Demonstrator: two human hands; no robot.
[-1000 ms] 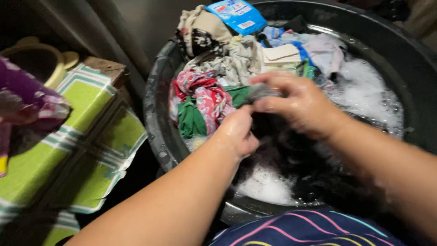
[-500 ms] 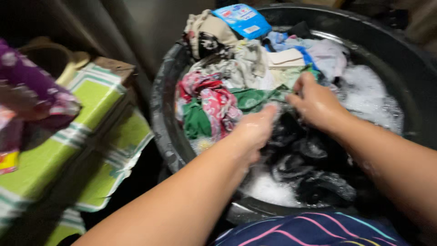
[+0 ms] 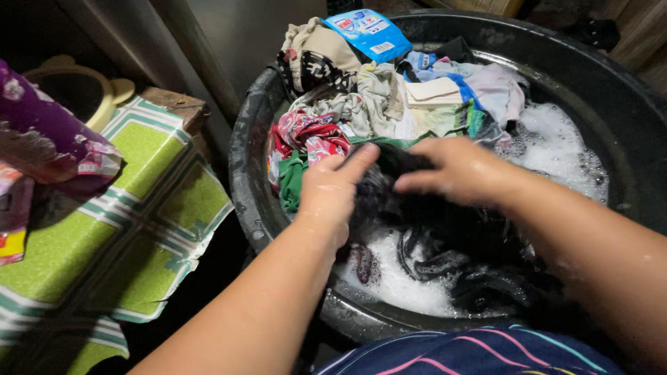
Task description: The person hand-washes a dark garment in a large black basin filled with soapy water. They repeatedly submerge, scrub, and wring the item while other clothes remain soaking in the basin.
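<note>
A big black basin (image 3: 244,167) holds soapy water with white foam (image 3: 556,142) and a heap of wet clothes (image 3: 368,104) along its far side. My left hand (image 3: 333,191) and my right hand (image 3: 455,170) both grip a dark wet garment (image 3: 445,236) in the suds, bunching it between them. The garment trails down into the foam near the front rim. A blue detergent packet (image 3: 368,31) lies on top of the clothes pile, and a pale soap bar (image 3: 431,92) rests on the clothes behind my right hand.
Left of the basin stands a surface covered with a green and white checked cloth (image 3: 139,201), with a purple floral fabric (image 3: 48,139) on it. A yellow plastic container (image 3: 104,87) sits behind. A grey wall rises at the back.
My hands have shifted along the dark garment, the right one sliding down and left toward the left hand. The view tilted slightly; the garment is rubbed between both hands.
</note>
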